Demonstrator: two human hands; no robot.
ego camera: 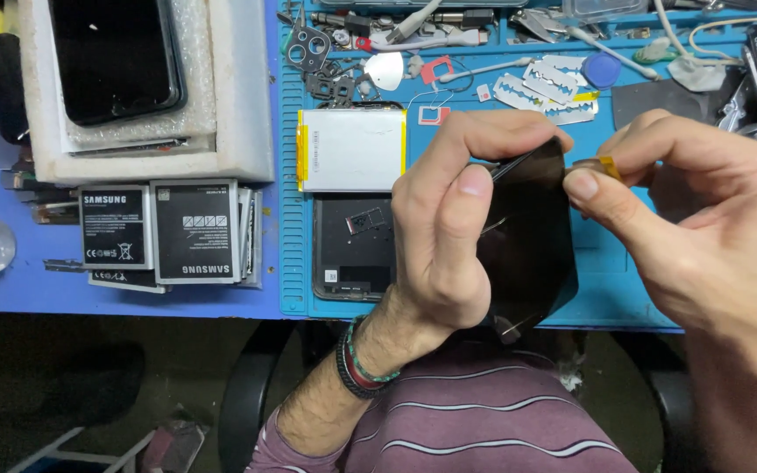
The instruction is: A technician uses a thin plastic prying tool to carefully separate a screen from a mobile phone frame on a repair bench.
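A thin, glossy black rounded panel (532,236) is held above the near edge of the blue silicone work mat (606,289) on the bench; it is clamped between thumb and fingers of the left hand (449,236); the right hand (703,228) is pinched shut on a small amber tab (604,165) at the panel's top edge; open room lies only toward the body; behind stand one silver-white flat battery (352,149), one dark opened phone body (352,250), two black battery packs (159,232) and several razor blades (545,88).
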